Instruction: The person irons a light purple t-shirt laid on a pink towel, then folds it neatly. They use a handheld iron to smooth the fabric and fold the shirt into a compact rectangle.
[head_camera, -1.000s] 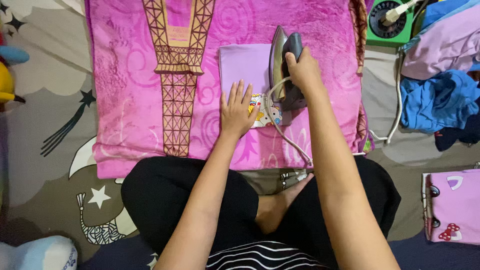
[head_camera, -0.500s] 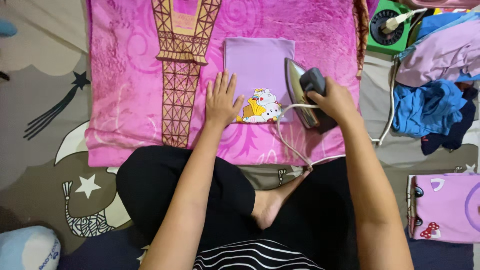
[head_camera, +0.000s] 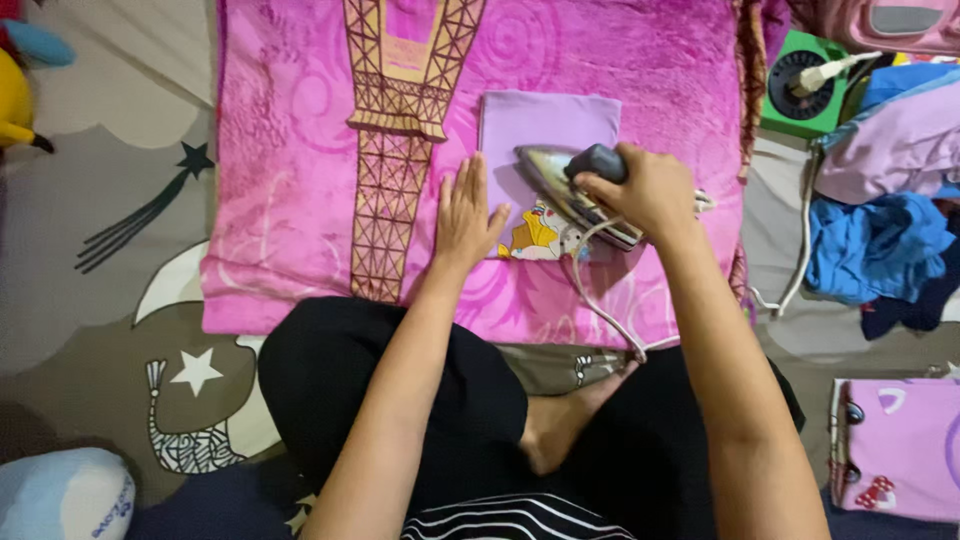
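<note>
My right hand (head_camera: 645, 190) is clenched around the dark handle of the iron (head_camera: 575, 192), which lies tilted across the folded lilac cloth (head_camera: 530, 125), its metal soleplate showing and its tip pointing up and to the left. My left hand (head_camera: 467, 215) lies flat and released, fingers spread, pressing the left edge of the same cloth just beside the iron; the two hands are near each other but not touching. The cloth bears a cartoon print (head_camera: 538, 235) at its lower edge, partly under the iron. It rests near the middle of a pink blanket (head_camera: 290, 150) with a tower pattern, spread on the floor. The iron's white cord (head_camera: 600, 310) runs from its rear down across the blanket toward my crossed legs (head_camera: 400, 400) in black. To the right, off the blanket, lie a heap of blue and lilac clothes (head_camera: 880, 210) and a green box with a round dial (head_camera: 805, 85)
</note>
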